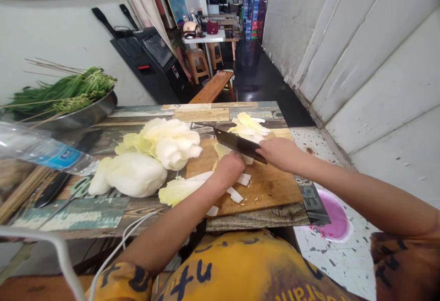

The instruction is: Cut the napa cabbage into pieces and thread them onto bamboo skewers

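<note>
My right hand (281, 154) grips a dark cleaver (237, 143) by its handle, the blade slanting over the wooden cutting board (275, 188). Close against the blade, my left hand (231, 170) has its fingers curled down on a napa cabbage leaf (221, 150), which the hand and blade partly hide. Cut white strips (235, 195) lie in front of my left hand. A pile of yellow-white cabbage pieces (248, 126) rests at the board's far side. Another leaf (178, 190) lies under my left forearm. Loose cabbage leaves (172, 143) and a pale cabbage (134, 175) sit left of the board.
At the left are a metal bowl (85, 114) of skewered greens, a plastic bottle (62, 154), green-handled scissors (80, 186) and a black-handled tool (53, 190). A white cable (62, 250) crosses the near left. A pink basin (332, 216) stands on the floor at right.
</note>
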Motion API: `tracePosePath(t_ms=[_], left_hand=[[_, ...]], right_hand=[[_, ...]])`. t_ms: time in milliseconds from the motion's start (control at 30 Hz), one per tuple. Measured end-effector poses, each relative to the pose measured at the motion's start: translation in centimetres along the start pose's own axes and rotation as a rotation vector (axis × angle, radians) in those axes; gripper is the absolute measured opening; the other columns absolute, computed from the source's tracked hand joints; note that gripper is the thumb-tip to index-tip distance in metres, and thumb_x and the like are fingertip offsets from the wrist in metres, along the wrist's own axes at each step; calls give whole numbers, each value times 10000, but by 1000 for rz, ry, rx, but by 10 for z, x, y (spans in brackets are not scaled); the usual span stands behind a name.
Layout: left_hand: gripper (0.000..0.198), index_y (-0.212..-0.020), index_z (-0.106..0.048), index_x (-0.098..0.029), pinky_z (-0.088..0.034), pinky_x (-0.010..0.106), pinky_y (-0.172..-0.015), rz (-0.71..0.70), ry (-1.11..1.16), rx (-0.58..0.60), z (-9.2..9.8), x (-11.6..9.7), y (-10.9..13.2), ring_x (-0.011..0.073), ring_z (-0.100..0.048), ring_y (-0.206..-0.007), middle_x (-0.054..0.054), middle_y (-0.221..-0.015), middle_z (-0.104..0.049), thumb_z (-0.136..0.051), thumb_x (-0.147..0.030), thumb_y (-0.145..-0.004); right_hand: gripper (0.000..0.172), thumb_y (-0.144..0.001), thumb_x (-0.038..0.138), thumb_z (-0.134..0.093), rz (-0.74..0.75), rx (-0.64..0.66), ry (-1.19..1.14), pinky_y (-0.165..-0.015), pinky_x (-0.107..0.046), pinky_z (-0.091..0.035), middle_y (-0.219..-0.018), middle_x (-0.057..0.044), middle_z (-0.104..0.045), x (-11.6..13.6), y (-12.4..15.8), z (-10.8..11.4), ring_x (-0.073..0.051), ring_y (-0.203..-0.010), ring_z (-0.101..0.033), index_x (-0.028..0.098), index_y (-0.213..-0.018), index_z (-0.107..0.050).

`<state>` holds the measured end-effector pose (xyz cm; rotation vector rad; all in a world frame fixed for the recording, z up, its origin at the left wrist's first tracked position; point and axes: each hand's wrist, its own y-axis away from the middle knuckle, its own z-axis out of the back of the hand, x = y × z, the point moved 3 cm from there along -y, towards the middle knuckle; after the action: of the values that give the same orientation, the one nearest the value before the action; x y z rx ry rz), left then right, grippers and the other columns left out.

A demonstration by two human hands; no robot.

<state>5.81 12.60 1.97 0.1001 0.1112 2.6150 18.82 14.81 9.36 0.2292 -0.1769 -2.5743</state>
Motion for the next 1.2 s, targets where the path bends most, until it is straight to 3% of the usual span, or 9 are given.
tracePosePath(t_ms=[133, 300, 500, 667, 867, 967, 1033, 1133, 1200], left_hand=[[273, -919, -653, -55, -504, 347, -727, 27, 9, -12, 5, 2, 1, 260, -579, -941, 170, -946, -636, -382, -63, -885], [235, -942, -628, -86, -485, 359, -825, 45, -6, -111, 28, 18, 14, 237, -576, -965, 141, -986, -638, -397, -74, -898], [244, -929, -630, -114, -453, 432, -913, 57, -60, -402, 49, 45, 70, 267, -547, -1022, 166, -1074, -621, -394, -65, -898], [227, -846, -638, -110, -467, 433, -879, 110, -105, -238, 31, 58, 107, 267, -580, -974, 177, -1075, -627, -425, -32, -863], [195, -846, -627, -97, -467, 356, -749, 139, -101, 38, 23, 48, 101, 260, -603, -881, 135, -891, -640, -435, -66, -866], [237, -946, -626, -102, -444, 383, -814, 121, -103, -13, 31, 38, 95, 262, -594, -912, 131, -913, -641, -407, -61, -867], [300, -1098, -591, -97, -387, 447, -928, 111, -108, -108, 34, 32, 93, 292, -551, -1055, 163, -1070, -622, -432, -69, -845], [475, -1289, -477, -150, -266, 492, -1049, -98, -58, -163, 30, 16, 87, 295, -420, -1253, 155, -1293, -531, -496, -106, -817], [455, -1295, -472, -191, -244, 470, -1069, -252, -13, -145, 24, 3, 78, 259, -430, -1251, 124, -1255, -564, -478, -116, -847]], right_hand=[[362, -974, 352, -351, -13, -38, -17, -676, -286, -438, -926, -159, -704, -1, -11, -8, -246, -865, -671, 122, -1038, -623], [378, -960, 392, -387, -84, -85, 5, -702, -286, -432, -969, -168, -695, -38, -28, -5, -249, -892, -662, 117, -1004, -642], [410, -981, 384, -312, -201, -171, 21, -700, -290, -419, -985, -177, -689, -56, -41, 2, -254, -918, -651, 107, -1082, -596], [402, -970, 425, -323, -190, -163, -7, -641, -272, -404, -888, -126, -702, -36, -7, -12, -237, -833, -666, 148, -1004, -611], [379, -970, 403, -322, -252, -144, 19, -587, -276, -403, -811, -134, -699, -20, 25, -30, -251, -746, -676, 143, -971, -598], [376, -976, 393, -301, -279, -155, 37, -581, -269, -403, -814, -130, -696, -16, 28, -34, -241, -739, -676, 149, -961, -587], [371, -976, 394, -294, -290, -158, 41, -569, -271, -400, -802, -124, -697, -15, 28, -35, -240, -721, -675, 159, -961, -581], [363, -975, 394, -293, -302, -163, 39, -556, -273, -391, -800, -120, -699, -14, 28, -35, -243, -712, -677, 166, -972, -575], [361, -976, 394, -291, -311, -170, 34, -547, -273, -382, -799, -115, -701, -14, 29, -35, -243, -712, -678, 170, -978, -574]])
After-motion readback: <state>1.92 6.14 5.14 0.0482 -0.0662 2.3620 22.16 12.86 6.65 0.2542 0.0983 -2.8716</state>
